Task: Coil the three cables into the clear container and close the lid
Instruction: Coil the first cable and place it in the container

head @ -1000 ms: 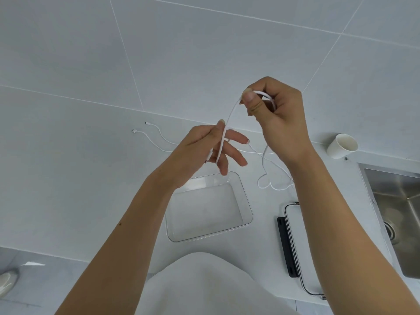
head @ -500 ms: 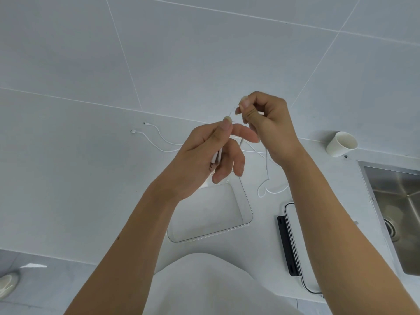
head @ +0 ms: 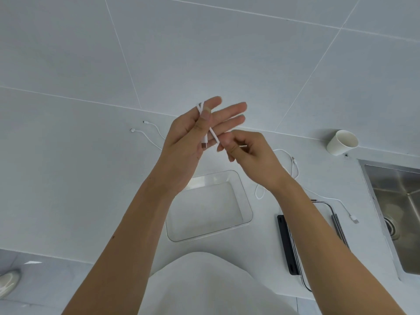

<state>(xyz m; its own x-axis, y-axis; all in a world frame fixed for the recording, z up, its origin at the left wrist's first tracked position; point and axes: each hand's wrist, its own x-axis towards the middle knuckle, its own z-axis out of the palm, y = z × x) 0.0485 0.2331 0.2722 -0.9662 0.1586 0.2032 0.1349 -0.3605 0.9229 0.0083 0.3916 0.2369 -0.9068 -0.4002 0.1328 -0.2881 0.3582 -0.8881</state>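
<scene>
A thin white cable (head: pixel 212 134) is looped over the fingers of my left hand (head: pixel 193 137), pinned by the thumb, its plug hanging at the palm. My right hand (head: pixel 247 155) pinches the same cable just below and to the right. Both hands hover above the empty clear container (head: pixel 246 201) on the white counter. Two more white cable ends (head: pixel 147 130) lie on the counter to the left of my hands. Another white cable (head: pixel 295 167) trails to the right toward a plug (head: pixel 354 218). The container's lid (head: pixel 288 244), with black clips, lies right of the container, partly hidden by my right arm.
A white paper cup (head: pixel 342 142) stands at the back right by the wall. A steel sink (head: pixel 400 210) fills the right edge. The tiled wall rises behind the counter. A shoe (head: pixel 9 280) shows on the floor at the lower left.
My right hand has dropped from above the left hand to beside and below it. My left hand has risen and spread its fingers, with the cable now wrapped over them.
</scene>
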